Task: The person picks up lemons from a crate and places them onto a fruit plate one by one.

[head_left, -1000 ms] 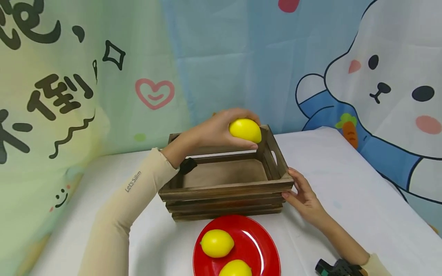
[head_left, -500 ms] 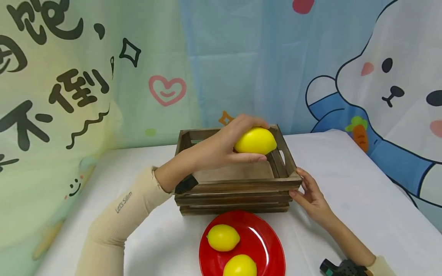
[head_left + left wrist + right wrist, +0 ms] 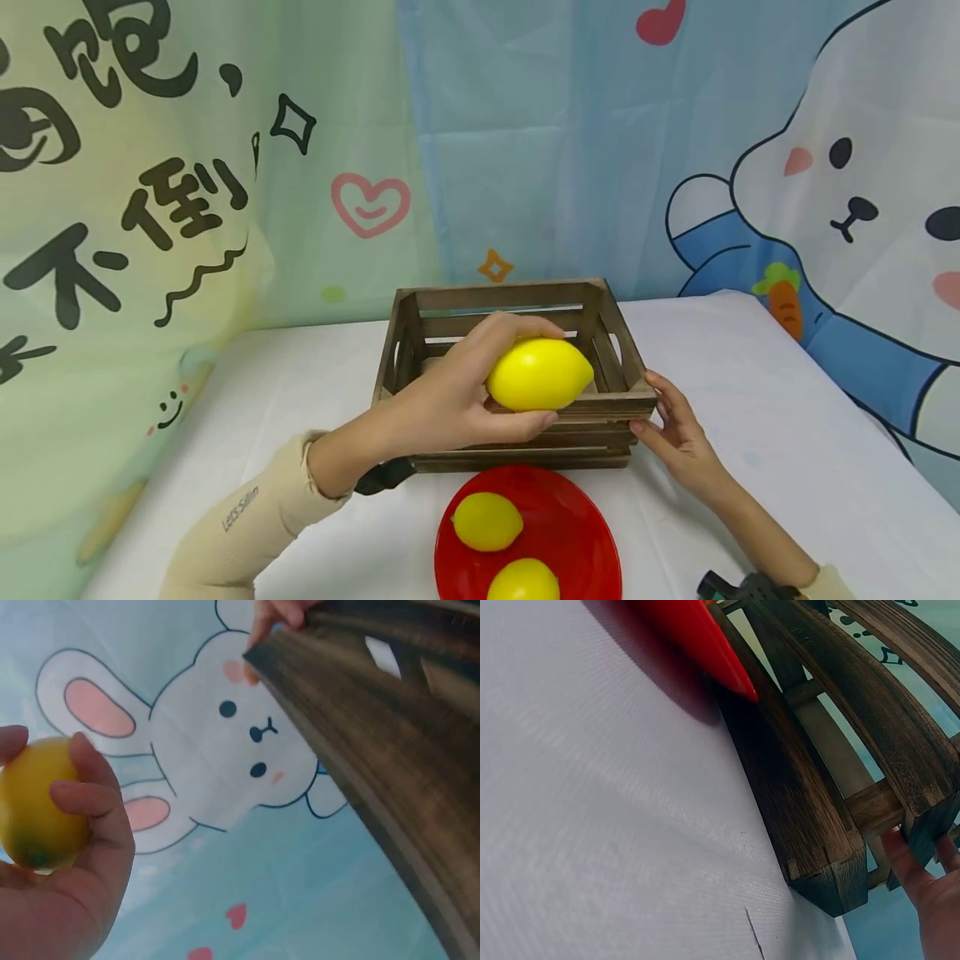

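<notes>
My left hand [image 3: 450, 396] holds a yellow lemon [image 3: 540, 375] above the front rim of a brown slatted wooden crate [image 3: 603, 408]. In the left wrist view the fingers curl round the lemon [image 3: 37, 814], apart from the crate [image 3: 360, 742]. My right hand [image 3: 678, 437] grips the crate's front right corner, thumb at the front and fingers at the side. From the right wrist view, fingers of that hand [image 3: 937, 900] reach between the slats at the corner. The part of the crate's interior behind the left hand and lemon is hidden.
A red plate [image 3: 577, 533] sits just in front of the crate. On it lie two lemons, a rear lemon [image 3: 487, 522] and a front lemon [image 3: 523, 581]. The white tablecloth [image 3: 750, 408] spreads around them, with a printed curtain [image 3: 487, 150] behind.
My left hand has brought the lemon from above the crate's back right down and forward to its front rim. The right hand keeps its hold on the corner. The head view has shifted slightly.
</notes>
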Demonstrator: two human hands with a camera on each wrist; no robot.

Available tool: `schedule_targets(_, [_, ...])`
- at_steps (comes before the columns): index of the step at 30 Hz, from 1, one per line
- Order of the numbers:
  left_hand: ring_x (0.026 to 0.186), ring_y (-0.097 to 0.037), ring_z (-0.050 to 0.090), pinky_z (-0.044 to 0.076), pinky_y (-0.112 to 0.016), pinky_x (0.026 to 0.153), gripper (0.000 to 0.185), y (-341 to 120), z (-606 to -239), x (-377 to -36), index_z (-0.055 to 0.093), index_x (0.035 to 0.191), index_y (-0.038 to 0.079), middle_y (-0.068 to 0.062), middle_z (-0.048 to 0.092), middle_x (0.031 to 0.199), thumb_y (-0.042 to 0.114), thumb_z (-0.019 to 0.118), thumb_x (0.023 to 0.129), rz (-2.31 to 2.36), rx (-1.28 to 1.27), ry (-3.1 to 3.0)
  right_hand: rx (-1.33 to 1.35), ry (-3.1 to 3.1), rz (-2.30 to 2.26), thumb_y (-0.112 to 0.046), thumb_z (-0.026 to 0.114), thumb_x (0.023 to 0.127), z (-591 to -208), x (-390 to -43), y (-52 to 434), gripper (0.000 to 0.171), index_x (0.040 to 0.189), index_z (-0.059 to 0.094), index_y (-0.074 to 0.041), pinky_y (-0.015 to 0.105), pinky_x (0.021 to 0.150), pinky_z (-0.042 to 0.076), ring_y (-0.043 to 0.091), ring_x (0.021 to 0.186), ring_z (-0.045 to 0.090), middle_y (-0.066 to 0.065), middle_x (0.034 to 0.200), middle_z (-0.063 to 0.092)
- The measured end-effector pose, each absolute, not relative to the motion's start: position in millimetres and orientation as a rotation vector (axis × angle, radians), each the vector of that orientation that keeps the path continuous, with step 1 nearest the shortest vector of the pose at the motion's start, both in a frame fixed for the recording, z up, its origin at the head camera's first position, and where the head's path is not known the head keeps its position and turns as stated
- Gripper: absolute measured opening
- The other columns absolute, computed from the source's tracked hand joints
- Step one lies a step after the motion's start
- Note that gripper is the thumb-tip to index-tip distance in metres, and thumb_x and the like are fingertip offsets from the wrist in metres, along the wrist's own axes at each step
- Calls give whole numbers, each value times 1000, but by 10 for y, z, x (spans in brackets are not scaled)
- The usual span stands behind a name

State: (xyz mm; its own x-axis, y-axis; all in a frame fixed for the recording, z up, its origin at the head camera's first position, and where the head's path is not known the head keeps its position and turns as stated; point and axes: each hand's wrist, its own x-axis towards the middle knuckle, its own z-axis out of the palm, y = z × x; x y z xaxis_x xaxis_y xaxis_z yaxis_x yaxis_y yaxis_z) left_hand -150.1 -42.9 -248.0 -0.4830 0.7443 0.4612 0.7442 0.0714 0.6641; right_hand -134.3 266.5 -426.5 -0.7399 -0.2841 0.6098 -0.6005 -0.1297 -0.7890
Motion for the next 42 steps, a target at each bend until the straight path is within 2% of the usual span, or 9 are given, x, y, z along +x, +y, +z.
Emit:
schedule_targets(4, [108, -15, 52, 54, -29, 83, 61, -526, -2633, -1368, 48, 130, 13, -4, 53, 128, 12, 79, 78, 1475, 1611, 2266, 1008, -1897, 1954, 27, 44, 88, -4267, -1377, 2669, 78, 153, 23, -10, 19, 102, 41, 8, 136, 32, -3, 152, 30])
schedule_targets(7, [106, -14, 53, 54, -29, 82, 59, -609, -2802, -1266, 51, 128, 16, -1, 55, 125, 13, 80, 76, 1477, 1520, 2248, 1029, -1890, 1962, 26, 44, 88, -4271, -1393, 2667, 78, 153, 23, -10, 18, 102, 41, 8, 136, 31, -3, 152, 29])
schedule_targets(15, [100, -10, 56, 55, -28, 79, 53, -917, -3308, -1047, 57, 123, 25, 9, 59, 118, 22, 81, 76, 1390, 1248, 2229, 1058, -1881, 1980, 23, 45, 90, -4295, -1440, 2620, 76, 154, 21, -10, 19, 103, 40, 8, 136, 31, -3, 152, 29])
schedule_targets(23, [107, -9, 53, 51, -25, 84, 52, -1080, -3656, -894, 58, 123, 29, 10, 59, 122, 22, 82, 77, 1279, 1044, 2186, 1053, -1898, 1966, 28, 43, 87, -4289, -1426, 2648, 80, 154, 21, -11, 19, 103, 40, 9, 136, 31, -2, 152, 30])
schedule_targets(32, [106, -7, 53, 50, -25, 87, 45, -1009, -3963, -858, 60, 122, 20, 7, 59, 120, 30, 79, 83, 1329, 981, 2053, 1008, -1930, 1951, 12, 51, 94, -4285, -1455, 2721, 69, 153, 19, -6, 17, 103, 39, 6, 132, 35, -6, 146, 37])
schedule_targets(37, [105, -4, 51, 50, -23, 84, 47, -969, -4140, -808, 58, 122, 20, 9, 56, 118, 36, 78, 82, 1236, 960, 2150, 1035, -1927, 1953, 16, 49, 93, -4299, -1437, 2755, 70, 153, 19, -6, 18, 103, 39, 6, 132, 35, -6, 146, 37])
schedule_targets(42, [104, -5, 50, 50, -22, 85, 49, -883, -4165, -820, 53, 122, 23, 8, 48, 121, 41, 77, 83, 1032, 1075, 2354, 1036, -1904, 1962, 13, 49, 95, -4292, -1421, 2772, 69, 153, 17, -6, 18, 102, 41, 7, 130, 36, -6, 143, 40])
